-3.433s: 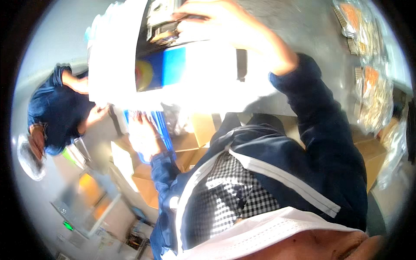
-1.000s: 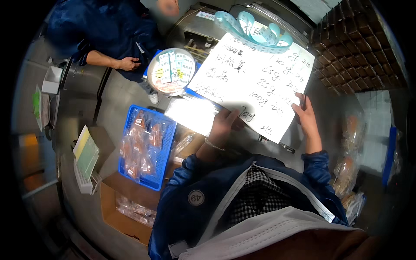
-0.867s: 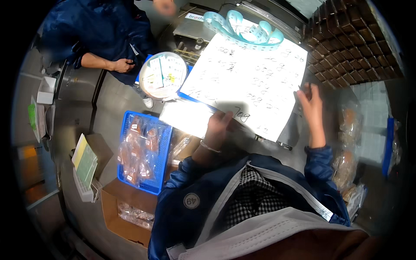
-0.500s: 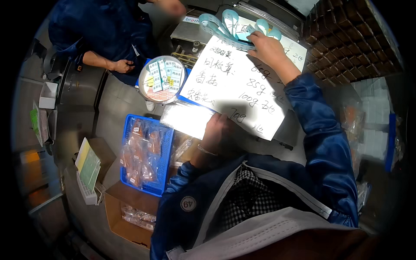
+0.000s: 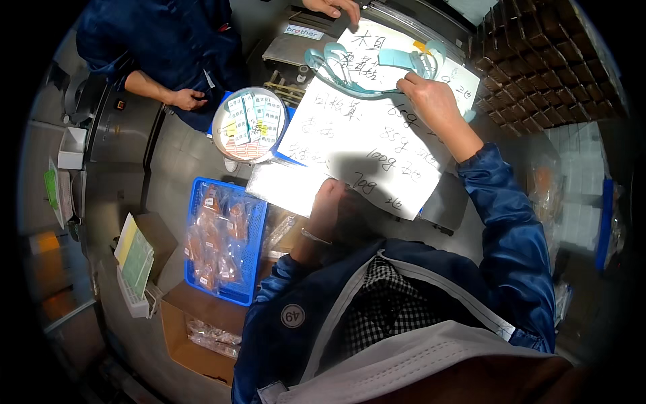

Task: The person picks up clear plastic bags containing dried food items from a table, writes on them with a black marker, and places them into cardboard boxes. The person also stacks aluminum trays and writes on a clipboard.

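A large white sheet [image 5: 336, 145] with black handwriting lies tilted over the bench in front of me. My right hand [image 5: 431, 104] is closed in a pinch on a long light-blue strip [image 5: 377, 89], which seems to be a strip of labels. The strip curls in loops across the upper part of the sheet. At the sheet's near left edge my left hand [image 5: 328, 202] is closed, its fingers curled on the paper; the fingertips are partly hidden. A co-worker's hand [image 5: 333, 8] reaches to the sheet's far edge.
A round tub [image 5: 225, 149] holding label strips stands left of the sheet. Nearer is a blue basket [image 5: 254, 252] with packed bags, above an open carton [image 5: 185, 343]. Brown stacked trays [image 5: 538, 60] rise at the right. Another person [image 5: 161, 50] stands at the far left.
My right hand has come nearer to me and slightly right, drawing the blue strip along and baring handwriting at the sheet's top. The co-worker's upper hand has moved right to the sheet's far edge.
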Tool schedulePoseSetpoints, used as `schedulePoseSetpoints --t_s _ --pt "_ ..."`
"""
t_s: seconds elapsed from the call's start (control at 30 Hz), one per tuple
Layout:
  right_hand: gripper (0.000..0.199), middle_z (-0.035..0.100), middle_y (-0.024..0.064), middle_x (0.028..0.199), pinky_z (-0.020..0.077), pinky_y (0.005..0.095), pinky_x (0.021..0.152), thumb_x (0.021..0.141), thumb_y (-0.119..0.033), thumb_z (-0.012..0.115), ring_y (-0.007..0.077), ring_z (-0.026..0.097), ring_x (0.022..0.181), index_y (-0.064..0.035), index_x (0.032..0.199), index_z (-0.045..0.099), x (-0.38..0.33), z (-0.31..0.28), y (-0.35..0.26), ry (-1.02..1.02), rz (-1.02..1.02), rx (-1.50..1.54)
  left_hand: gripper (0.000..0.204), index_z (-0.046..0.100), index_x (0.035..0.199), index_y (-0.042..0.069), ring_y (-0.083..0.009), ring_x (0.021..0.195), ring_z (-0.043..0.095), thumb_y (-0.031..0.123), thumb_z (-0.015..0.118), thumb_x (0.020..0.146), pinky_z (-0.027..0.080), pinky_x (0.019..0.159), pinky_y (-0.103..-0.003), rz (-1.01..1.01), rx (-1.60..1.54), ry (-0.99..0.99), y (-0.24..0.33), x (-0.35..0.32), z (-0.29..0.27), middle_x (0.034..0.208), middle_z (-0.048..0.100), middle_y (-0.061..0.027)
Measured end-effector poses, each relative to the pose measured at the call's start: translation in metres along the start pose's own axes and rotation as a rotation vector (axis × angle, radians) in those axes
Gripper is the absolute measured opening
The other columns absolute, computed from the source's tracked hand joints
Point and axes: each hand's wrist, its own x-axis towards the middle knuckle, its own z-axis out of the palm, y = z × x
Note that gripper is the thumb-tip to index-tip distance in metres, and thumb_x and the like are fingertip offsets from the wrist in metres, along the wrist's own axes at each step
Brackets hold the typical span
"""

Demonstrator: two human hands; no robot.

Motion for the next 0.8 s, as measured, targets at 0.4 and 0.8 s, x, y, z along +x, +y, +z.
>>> schedulePoseSetpoints --t_s 0.4,0.8 --pt "0.023 0.066 0.0175 0.081 0.0472 0.0366 0.064 0.088 -0.018 0.068 0.0288 0.061 0.067 -0.0048 0.107 0.065 0.004 -0.006 0.026 -0.204 0.384 0.57 0.021 0.056 0.096 0.004 -0.0115 0.07 0.058 0.023 0.049 0.102 0.049 0.063 -0.024 0.116 -0.05 -0.049 0.011 -0.008 0.02 0.081 0.061 -0.004" --pt "0.019 0.069 0.0142 0.079 0.0519 0.0413 0.065 0.086 -0.017 0.069 0.0332 0.067 0.073 -0.0097 0.102 0.064 -0.007 -0.001 0.02 -0.154 0.307 0.36 0.021 0.059 0.093 0.005 -0.0085 0.066 0.053 0.023 0.052 0.1 0.043 0.062 -0.023 0.164 0.098 -0.028 0.02 -0.01 0.026 0.074 0.058 0.0"
